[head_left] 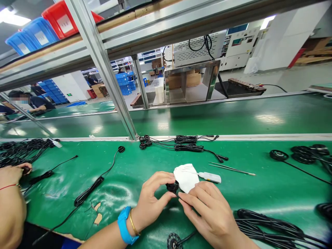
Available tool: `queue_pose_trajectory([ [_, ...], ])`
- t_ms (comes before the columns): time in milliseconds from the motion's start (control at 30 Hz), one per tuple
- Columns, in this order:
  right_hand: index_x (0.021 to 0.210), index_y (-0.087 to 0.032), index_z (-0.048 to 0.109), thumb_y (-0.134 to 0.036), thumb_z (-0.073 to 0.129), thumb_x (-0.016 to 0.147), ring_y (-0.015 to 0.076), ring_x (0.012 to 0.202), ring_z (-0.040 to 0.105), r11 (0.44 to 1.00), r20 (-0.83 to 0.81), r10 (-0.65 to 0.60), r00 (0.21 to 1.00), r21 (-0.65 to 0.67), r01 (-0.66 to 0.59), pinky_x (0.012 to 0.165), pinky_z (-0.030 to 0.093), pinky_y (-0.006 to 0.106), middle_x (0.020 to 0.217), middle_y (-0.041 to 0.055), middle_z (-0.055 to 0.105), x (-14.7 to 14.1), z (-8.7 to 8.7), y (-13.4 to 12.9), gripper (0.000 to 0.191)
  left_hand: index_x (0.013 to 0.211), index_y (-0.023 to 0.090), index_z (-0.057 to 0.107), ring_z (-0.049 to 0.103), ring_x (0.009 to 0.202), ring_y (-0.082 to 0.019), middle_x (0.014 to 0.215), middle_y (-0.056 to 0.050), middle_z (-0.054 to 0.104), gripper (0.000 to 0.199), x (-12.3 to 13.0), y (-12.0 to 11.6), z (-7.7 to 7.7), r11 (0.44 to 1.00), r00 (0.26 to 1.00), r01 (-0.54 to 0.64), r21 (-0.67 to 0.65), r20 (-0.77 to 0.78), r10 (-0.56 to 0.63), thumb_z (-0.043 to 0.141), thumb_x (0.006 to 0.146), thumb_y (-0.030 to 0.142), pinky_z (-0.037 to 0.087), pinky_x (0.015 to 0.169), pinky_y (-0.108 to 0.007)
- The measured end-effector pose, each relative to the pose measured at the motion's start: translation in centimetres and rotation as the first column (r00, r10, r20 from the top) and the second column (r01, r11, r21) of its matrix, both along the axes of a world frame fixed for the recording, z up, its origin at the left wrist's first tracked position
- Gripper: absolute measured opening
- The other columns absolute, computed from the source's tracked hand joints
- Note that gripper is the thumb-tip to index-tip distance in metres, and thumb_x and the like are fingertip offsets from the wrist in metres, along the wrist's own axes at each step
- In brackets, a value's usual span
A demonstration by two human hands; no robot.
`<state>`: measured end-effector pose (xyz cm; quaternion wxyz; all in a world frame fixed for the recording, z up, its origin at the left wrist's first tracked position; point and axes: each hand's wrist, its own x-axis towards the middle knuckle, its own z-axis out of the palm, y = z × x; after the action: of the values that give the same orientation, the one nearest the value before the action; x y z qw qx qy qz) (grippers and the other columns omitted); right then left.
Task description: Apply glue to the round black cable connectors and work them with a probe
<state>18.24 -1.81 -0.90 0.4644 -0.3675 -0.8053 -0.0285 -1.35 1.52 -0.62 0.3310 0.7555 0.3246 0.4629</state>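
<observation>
My left hand [150, 204], with a blue band and a gold bangle at the wrist, grips a small round black part [172, 186] between thumb and fingers. Close against it, my right hand [210, 211] pinches what looks like the part's thin black cable; the fingers hide most of it. Just behind both hands lies a crumpled white cloth [186, 174]. A small clear squeeze bottle [211, 177] touches or nearly touches the cloth's right side. Metal tweezers [232, 168] rest beyond the bottle. Below my hands sits another round black part [174, 241] with a cable.
Coiled black cables [269, 228] lie at the right, near round black parts [302, 154]. More cable bundles [189, 148] line the back edge. At far left, a co-worker's hand [12, 176] is beside a cable pile [20, 152]. A metal post [111, 79] rises behind the green bench.
</observation>
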Motion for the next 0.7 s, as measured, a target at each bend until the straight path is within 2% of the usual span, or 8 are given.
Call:
queue_pose_trajectory([
  [200,0.098,-0.019,0.068,-0.008,0.059,0.09,0.016,0.068,0.055,1.0,-0.017,0.008,1.0,0.027,-0.008,0.068,0.043,0.033,0.072,0.0007,0.064,-0.12,0.45,-0.02,0.016,0.107,0.023,0.067,0.065,0.109,-0.024,0.105,-0.007,0.072,0.023,0.09,-0.09,-0.21,0.999,1.0,-0.007,0.054,0.027,0.005,0.07,0.086,0.013,0.052,0.096,-0.039],
  [400,0.1,-0.016,0.067,-0.006,0.061,0.088,0.0166,0.07,0.054,0.999,-0.007,0.004,1.0,0.038,-0.004,0.07,0.043,0.034,0.074,0.0017,0.064,-0.02,0.22,-0.06,0.016,0.119,0.025,0.064,0.063,0.113,-0.023,0.111,-0.008,0.069,0.035,-0.21,0.0,-0.33,0.991,0.999,0.03,0.128,-0.047,-0.024,0.068,0.087,0.011,0.052,0.097,-0.038],
  [700,0.103,-0.018,0.065,-0.007,0.059,0.09,0.0169,0.072,0.053,0.999,0.012,0.041,0.999,0.03,-0.041,0.074,0.045,0.036,0.077,0.0018,0.065,-0.15,0.05,-0.13,0.019,0.117,0.022,0.06,0.058,0.116,-0.024,0.111,-0.009,0.063,0.03,-0.29,-0.29,-0.74,0.983,0.993,0.064,0.17,-0.114,-0.045,0.057,0.091,0.007,0.051,0.099,-0.038],
])
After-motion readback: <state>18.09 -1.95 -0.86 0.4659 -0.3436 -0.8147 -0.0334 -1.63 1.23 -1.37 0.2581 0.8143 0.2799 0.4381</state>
